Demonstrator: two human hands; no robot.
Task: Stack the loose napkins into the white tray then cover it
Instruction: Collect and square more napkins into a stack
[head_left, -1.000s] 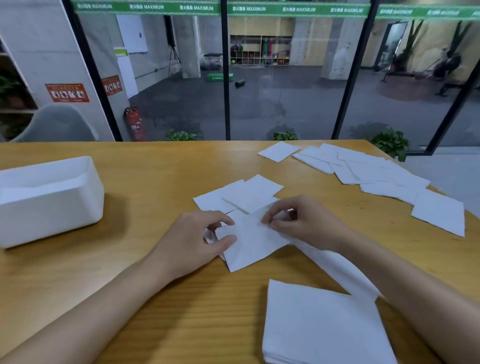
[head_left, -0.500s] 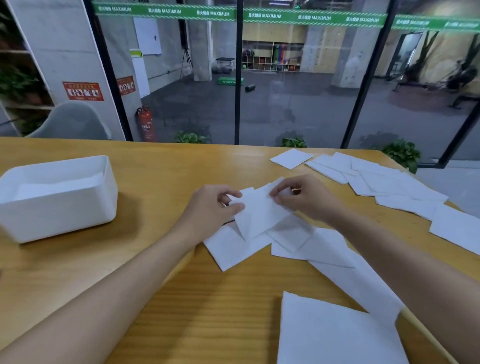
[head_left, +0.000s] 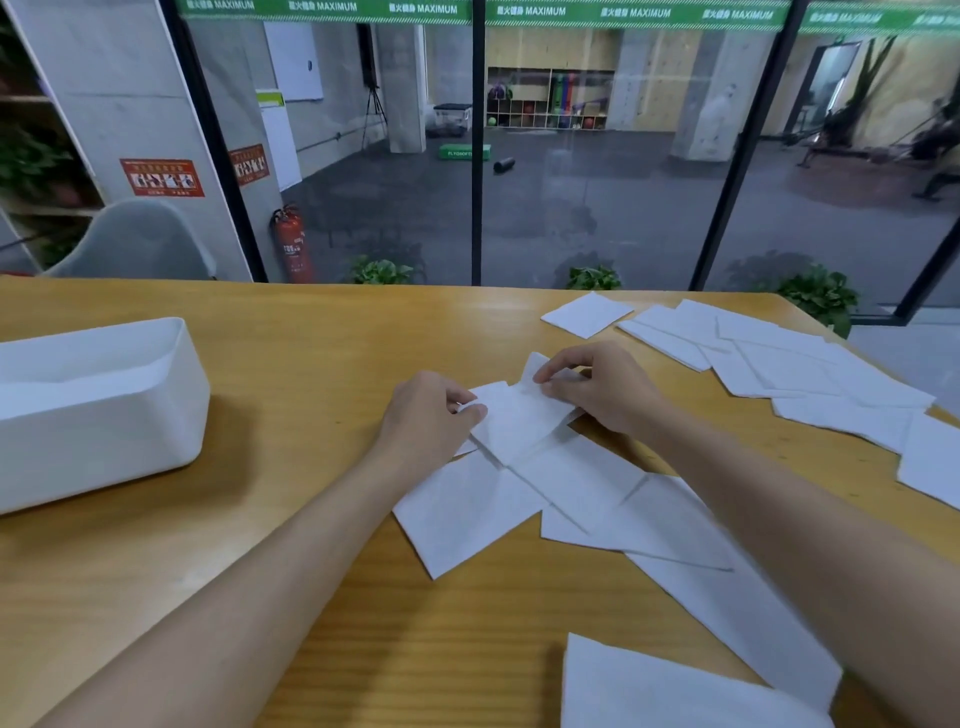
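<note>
A white napkin is held just above the table's middle. My left hand pinches its left edge and my right hand pinches its upper right corner. Under it lie a few loose napkins overlapping toward the right. Several more napkins are scattered at the far right of the wooden table. The white tray stands at the left with no lid on it, well apart from both hands. A white sheet lies inside it.
A stack of napkins sits at the near edge. Beyond the table's far edge is a glass wall with a grey chair at the left. Bare wood lies between the tray and my hands.
Both hands have moved away from me across the table with the napkin pinched between them. The napkins that were under them now lie uncovered nearer to me.
</note>
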